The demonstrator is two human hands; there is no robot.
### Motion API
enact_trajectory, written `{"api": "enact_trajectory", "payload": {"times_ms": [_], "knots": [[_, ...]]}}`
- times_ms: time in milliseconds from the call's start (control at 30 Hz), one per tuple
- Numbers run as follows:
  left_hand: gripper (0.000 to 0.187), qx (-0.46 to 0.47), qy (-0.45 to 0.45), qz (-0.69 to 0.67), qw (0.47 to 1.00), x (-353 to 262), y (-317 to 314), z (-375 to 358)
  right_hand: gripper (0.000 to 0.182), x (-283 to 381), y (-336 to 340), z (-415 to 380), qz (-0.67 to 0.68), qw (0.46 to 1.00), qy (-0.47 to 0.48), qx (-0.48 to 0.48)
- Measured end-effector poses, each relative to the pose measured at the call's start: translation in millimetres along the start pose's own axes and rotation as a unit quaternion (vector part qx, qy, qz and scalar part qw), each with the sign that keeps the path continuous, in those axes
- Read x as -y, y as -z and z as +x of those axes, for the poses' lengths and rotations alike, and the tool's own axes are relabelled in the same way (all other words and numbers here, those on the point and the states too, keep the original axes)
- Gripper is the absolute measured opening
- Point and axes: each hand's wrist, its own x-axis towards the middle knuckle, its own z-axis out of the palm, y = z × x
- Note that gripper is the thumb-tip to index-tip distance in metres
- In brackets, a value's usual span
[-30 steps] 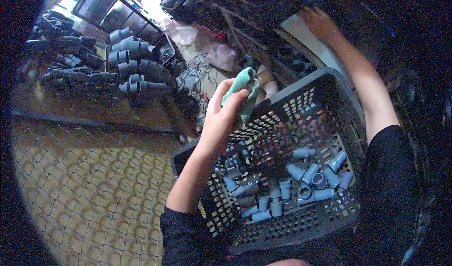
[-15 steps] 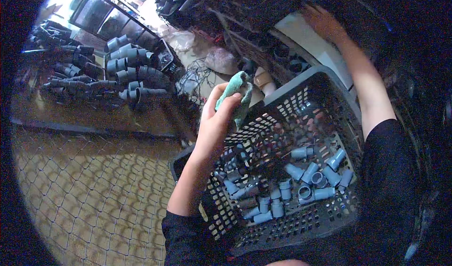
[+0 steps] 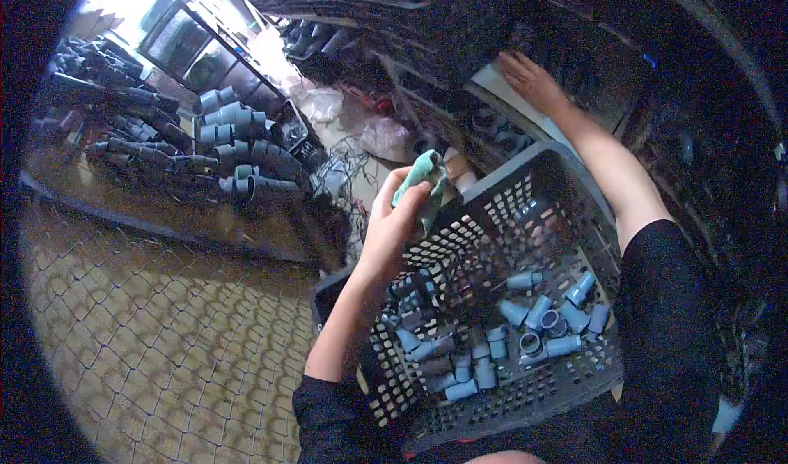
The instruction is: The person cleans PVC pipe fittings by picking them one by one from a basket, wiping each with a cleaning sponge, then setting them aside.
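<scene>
My left hand (image 3: pixel 396 209) is closed around a folded green cloth (image 3: pixel 424 186), held above the far left rim of a black plastic crate (image 3: pixel 490 187). In the crate lie several short grey-blue pipe fittings (image 3: pixel 539 312), most of them on the right and near side of its slotted floor. My right hand (image 3: pixel 529 84) reaches beyond the crate to the upper right, fingers stretched out over a pale flat board (image 3: pixel 501 82). Nothing shows in its fingers.
Larger grey pipe fittings (image 3: pixel 234 131) are stacked on a brown tabletop (image 3: pixel 148 209) at left. Behind the cloth lie clear plastic bags (image 3: pixel 386 138) and tangled dark strands (image 3: pixel 349 164). Patterned floor (image 3: pixel 164 341) spreads at lower left. The far right is dark.
My right hand has come left and lower over the pale board, its fingers now plainer to see. The left hand still grips the cloth. The whole view has shifted slightly.
</scene>
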Motion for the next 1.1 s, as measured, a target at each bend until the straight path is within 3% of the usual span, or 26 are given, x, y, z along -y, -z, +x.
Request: {"api": "enact_trajectory", "payload": {"times_ms": [167, 267, 467, 567, 767, 867, 933, 1100], "knots": [[0.024, 0.012, -0.044, 0.022, 0.999, 2, -1, 4, 0.049, -25, 24, -2, 0.104, 0.979, 0.008, 0.177], [0.027, 0.009, -0.04, 0.012, 0.999, 7, 3, 8, 0.05, -35, 0, -12, 0.154, 0.983, -0.006, 0.102], [0.025, -0.011, -0.013, -0.002, 1.0, -2, 0, 5, 0.056, -52, -21, -9, 0.073, 0.997, 0.026, 0.027], [0.024, -0.037, -0.013, -0.047, 0.998, -3, 0, 5, 0.056, -61, 5, -12, 0.058, 0.994, 0.032, 0.089], [0.025, -0.045, -0.012, -0.06, 0.997, -5, -1, 3, 0.052, -60, -70, -13, 0.131, 0.989, -0.057, -0.033], [0.025, -0.057, -0.02, -0.029, 0.998, -11, -4, 0, 0.05, -71, -29, -14, 0.166, 0.983, -0.04, 0.075], [0.026, -0.065, -0.026, -0.004, 0.998, -13, -5, -1, 0.048, -73, -34, -13, 0.207, 0.976, -0.046, 0.056], [0.027, -0.052, -0.018, -0.021, 0.998, -13, -3, 0, 0.044, -51, -18, -2, 0.08, 0.993, -0.045, 0.077]]}}
